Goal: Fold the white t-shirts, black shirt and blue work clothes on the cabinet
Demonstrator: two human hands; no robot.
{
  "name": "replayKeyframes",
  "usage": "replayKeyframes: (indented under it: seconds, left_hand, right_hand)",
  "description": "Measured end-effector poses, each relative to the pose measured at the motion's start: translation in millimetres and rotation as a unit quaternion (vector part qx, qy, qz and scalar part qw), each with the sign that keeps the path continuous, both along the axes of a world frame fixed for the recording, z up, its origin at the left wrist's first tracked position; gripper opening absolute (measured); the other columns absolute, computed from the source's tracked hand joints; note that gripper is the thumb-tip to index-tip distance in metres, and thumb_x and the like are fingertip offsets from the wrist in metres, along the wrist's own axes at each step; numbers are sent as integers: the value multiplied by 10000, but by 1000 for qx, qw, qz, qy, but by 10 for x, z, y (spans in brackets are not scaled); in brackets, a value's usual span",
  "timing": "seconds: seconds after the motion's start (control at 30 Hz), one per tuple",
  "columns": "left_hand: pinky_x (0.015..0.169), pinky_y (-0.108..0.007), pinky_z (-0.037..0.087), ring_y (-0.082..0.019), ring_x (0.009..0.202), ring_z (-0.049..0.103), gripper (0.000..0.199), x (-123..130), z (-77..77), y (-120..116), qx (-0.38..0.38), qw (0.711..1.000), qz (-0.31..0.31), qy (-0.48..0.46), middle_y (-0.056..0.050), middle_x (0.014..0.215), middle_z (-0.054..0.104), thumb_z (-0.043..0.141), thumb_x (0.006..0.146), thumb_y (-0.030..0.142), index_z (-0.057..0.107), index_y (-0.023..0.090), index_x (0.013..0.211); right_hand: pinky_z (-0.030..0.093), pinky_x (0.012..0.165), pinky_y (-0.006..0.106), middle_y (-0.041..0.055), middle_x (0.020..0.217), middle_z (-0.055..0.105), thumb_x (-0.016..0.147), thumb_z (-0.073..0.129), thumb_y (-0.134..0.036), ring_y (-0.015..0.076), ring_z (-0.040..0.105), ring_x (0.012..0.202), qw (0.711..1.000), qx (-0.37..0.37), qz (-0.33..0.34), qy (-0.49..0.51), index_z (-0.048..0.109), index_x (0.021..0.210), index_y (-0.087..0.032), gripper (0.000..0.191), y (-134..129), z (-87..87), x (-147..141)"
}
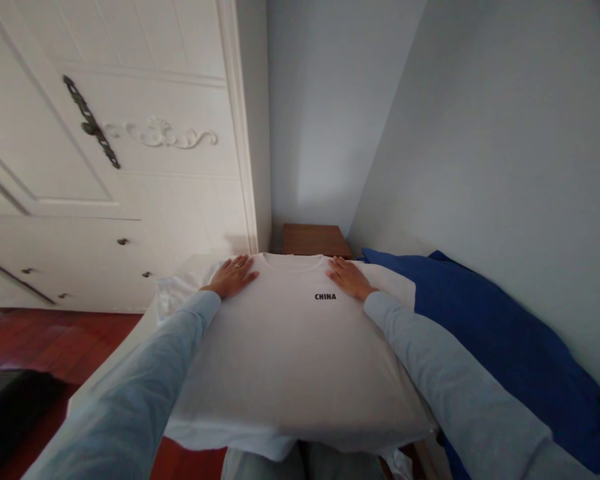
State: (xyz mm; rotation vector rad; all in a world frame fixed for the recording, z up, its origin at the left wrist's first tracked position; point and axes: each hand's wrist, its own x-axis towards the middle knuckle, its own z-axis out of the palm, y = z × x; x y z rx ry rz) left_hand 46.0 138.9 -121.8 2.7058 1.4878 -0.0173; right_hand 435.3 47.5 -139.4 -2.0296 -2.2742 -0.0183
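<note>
A white T-shirt (290, 360) with the black word "CHINA" on its chest lies spread out, collar at the far end and hem toward me. My left hand (234, 276) rests flat on its left shoulder, fingers stretched out, a ring on one finger. On the opposite shoulder, my right hand (349, 277) presses down flat with its fingers extended. Neither hand grips the cloth. The shirt's hem hangs over the near edge, above my legs. What supports the shirt is mostly hidden beneath it.
Blue cloth (500, 340) is heaped along the right wall. A white wardrobe (180, 193) with dark handles stands at the left. Behind the collar is a brown wooden surface (314, 239). A black object (20, 407) sits on the red floor (75, 340) at lower left.
</note>
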Motion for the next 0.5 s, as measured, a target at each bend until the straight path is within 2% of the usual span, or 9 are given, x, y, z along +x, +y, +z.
replayKeyframes:
  seconds: [0.17, 0.3, 0.4, 0.5]
  left_hand:
    - [1238, -487, 157, -291, 1552, 185, 737, 38, -19, -8, 9, 1000, -4, -15, -176, 1660, 255, 197, 1025, 555, 279, 88, 1589]
    - [1234, -474, 204, -275, 1544, 220, 697, 106, -14, -13, 8, 998, -23, -55, -177, 1641, 309, 209, 1028, 546, 396, 106, 1535]
    - [1239, -414, 220, -254, 1541, 235, 722, 211, 12, -136, 13, 993, -66, -101, -194, 1629, 326, 190, 1028, 562, 469, 79, 1486]
    - [1251, -419, 194, -261, 1547, 214, 781, 272, 22, -367, 8, 985, -122, -122, -182, 1642, 297, 178, 1013, 626, 451, 86, 1506]
  right_hand:
    - [255, 1229, 460, 167, 1641, 316, 1052, 267, -461, 302, 269, 1527, 1000, -6, -6, -17, 388, 1549, -102, 625, -1, 16, -30]
    - [311, 1202, 486, 185, 1613, 367, 1053, 288, -435, 318, 324, 1502, 999, 5, 4, -36, 422, 1524, -112, 587, -8, 59, -65]
    - [341, 1183, 518, 203, 1578, 418, 1051, 302, -413, 326, 364, 1480, 998, 27, 32, -40, 448, 1503, -109, 564, -64, 117, -118]
    - [342, 1189, 512, 192, 1558, 451, 1049, 314, -401, 319, 384, 1469, 996, 48, 65, -34, 462, 1500, -125, 550, -206, 181, -169]
